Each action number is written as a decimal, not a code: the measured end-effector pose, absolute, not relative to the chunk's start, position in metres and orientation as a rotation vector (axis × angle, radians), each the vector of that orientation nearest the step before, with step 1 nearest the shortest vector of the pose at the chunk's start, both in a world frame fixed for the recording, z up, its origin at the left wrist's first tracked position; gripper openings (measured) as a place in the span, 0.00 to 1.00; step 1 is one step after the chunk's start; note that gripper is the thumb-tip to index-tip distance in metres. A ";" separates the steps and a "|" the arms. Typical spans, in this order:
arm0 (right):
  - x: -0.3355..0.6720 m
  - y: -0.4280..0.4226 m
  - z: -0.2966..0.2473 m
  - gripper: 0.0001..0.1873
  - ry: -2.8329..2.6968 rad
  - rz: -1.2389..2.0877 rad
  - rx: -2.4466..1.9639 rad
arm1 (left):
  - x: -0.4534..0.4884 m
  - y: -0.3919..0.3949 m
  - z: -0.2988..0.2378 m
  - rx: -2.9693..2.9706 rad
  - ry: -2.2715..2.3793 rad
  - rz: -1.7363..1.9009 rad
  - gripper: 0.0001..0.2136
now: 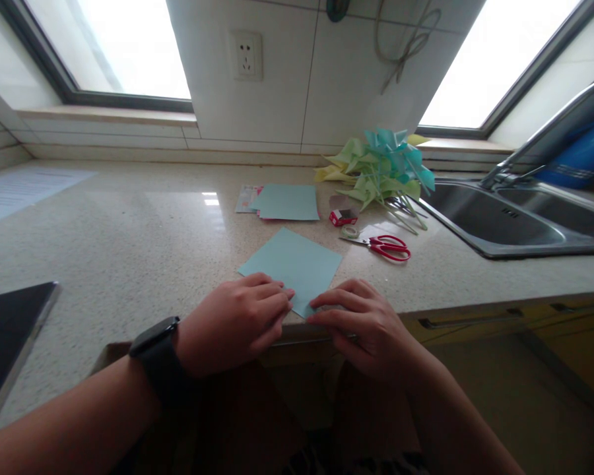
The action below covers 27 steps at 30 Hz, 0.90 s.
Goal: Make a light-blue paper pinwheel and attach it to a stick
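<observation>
A light blue square sheet of paper [293,262] lies on the speckled countertop [129,244], turned corner-first toward me. My left hand [232,323], with a black watch on its wrist, rests fingers together on the sheet's near left edge. At the near right edge, my right hand [363,323] presses down with curled fingers. Both sets of fingertips meet at the paper's nearest corner, close to the counter's front edge.
Red-handled scissors [389,247], a small tape roll [349,231] and a red box [343,217] lie beyond the sheet. A stack of blue paper [288,202] and several paper pinwheels [383,168] sit farther back. A steel sink [505,221] is at right, a dark tablet [7,336] at left.
</observation>
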State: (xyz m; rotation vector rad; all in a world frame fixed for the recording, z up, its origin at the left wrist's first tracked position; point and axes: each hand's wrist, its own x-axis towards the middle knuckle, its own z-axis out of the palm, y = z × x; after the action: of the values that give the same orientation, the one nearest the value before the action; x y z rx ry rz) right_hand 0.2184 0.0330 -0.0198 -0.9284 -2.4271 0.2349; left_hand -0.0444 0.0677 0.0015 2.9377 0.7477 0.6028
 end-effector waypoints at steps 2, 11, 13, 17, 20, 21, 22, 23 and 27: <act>0.218 0.034 -0.019 0.20 -2.423 0.231 -0.931 | -0.044 0.067 0.002 2.941 0.745 0.600 0.10; 0.217 0.035 -0.022 0.21 -2.398 0.213 -0.926 | -0.045 0.068 0.000 2.939 0.738 0.575 0.10; 0.217 0.034 -0.023 0.21 -2.394 0.211 -0.930 | -0.045 0.068 0.001 2.940 0.738 0.576 0.10; 0.217 0.034 -0.024 0.21 -2.387 0.188 -0.932 | -0.044 0.068 0.001 2.944 0.748 0.581 0.10; 0.216 0.034 -0.024 0.22 -2.382 0.157 -0.930 | -0.044 0.068 0.001 2.945 0.752 0.568 0.10; 0.216 0.034 -0.024 0.22 -2.379 0.145 -0.925 | -0.044 0.068 0.001 2.943 0.754 0.562 0.11; 0.215 0.033 -0.025 0.23 -2.375 0.132 -0.919 | -0.045 0.068 0.001 2.940 0.757 0.556 0.11; 0.215 0.033 -0.025 0.23 -2.370 0.121 -0.910 | -0.045 0.068 0.000 2.937 0.761 0.549 0.11; 0.216 0.033 -0.027 0.23 -2.362 0.096 -0.888 | -0.046 0.067 -0.001 2.936 0.772 0.503 0.10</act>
State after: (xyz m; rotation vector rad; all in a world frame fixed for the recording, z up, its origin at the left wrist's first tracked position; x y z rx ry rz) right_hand 0.2156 0.0325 -0.0268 -0.8879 -2.3623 0.0961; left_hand -0.0463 0.0669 -0.0012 2.9365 0.7719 0.5033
